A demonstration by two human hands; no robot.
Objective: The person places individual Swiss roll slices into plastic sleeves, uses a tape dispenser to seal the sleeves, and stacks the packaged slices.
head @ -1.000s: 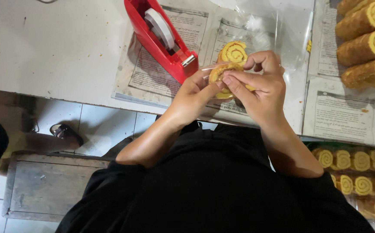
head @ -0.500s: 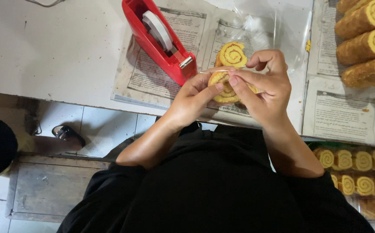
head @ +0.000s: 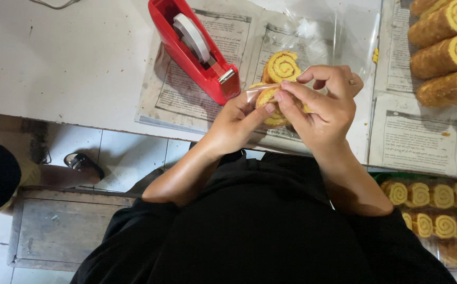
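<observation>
The white table (head: 65, 68) carries sheets of newspaper (head: 423, 142), and on the far right lie several long uncut roll cakes (head: 444, 55). A red tape dispenser (head: 197, 50) stands near the hands, its cutter end towards them. Lower right, beside the person's lap, packed spiral slices (head: 434, 210) fill a tray or box; I cannot tell which.

Just above the table edge, both hands meet on one swirl cake slice (head: 268, 100) wrapped in thin clear plastic film (head: 256, 92). The left hand (head: 236, 118) grips the slice from below with thumb and fingers closed on it. The right hand (head: 326, 108) pinches the film and the top of the slice with its fingertips. A second slice (head: 282, 66) lies on a clear plastic sheet (head: 323, 31) just behind them.

The slice looks soft, so too strong a pinch can probably crush it or break the spiral. The film is thin and can slip or stick to itself if the fingers loosen. The slice is close to the table edge; if the grip opens, it may fall towards the lap or floor.
</observation>
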